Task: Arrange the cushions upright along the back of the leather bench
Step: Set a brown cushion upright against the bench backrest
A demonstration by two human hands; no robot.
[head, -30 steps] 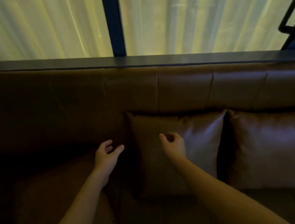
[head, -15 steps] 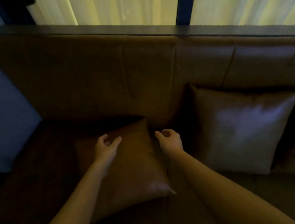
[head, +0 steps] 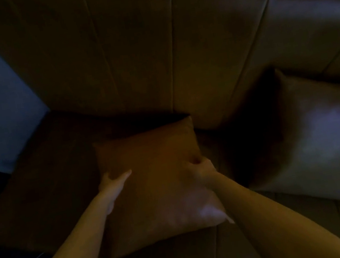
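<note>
Gripping at both side edges, the hands work on the flat brown square leather cushion [head: 155,183], which lies face-up on the seat of the brown leather bench [head: 45,183], its far edge close to the backrest but not leaning on it.

Left hand [head: 112,187]: set at the cushion's left edge, thumb spread wide across the top face, remaining fingers out of sight past the edge. Probably curled under it, but I cannot tell. Whether it has closed a grip yet is unclear.

Right hand [head: 201,168]: at the right edge, fingers curled narrow and pressing a dent into the leather. Reads as pinching the cushion's side.

Rationale for placement: a hand on each opposite side lets the person tip the cushion about its far edge and stand it against the padded brown backrest [head: 134,56] without it twisting.

Second cushion, paler glossy square leather cushion [head: 328,138]: already upright, leaning on the backrest to the right, a dark gap between it and the flat one.

Judgement: this step is the lift-and-stand of the flat cushion; the open backrest stretch directly behind it is the likely slot. Smooth leather may slip, so a firm hold at both sides matters.

Lighting dim; fine finger detail uncertain.
</note>
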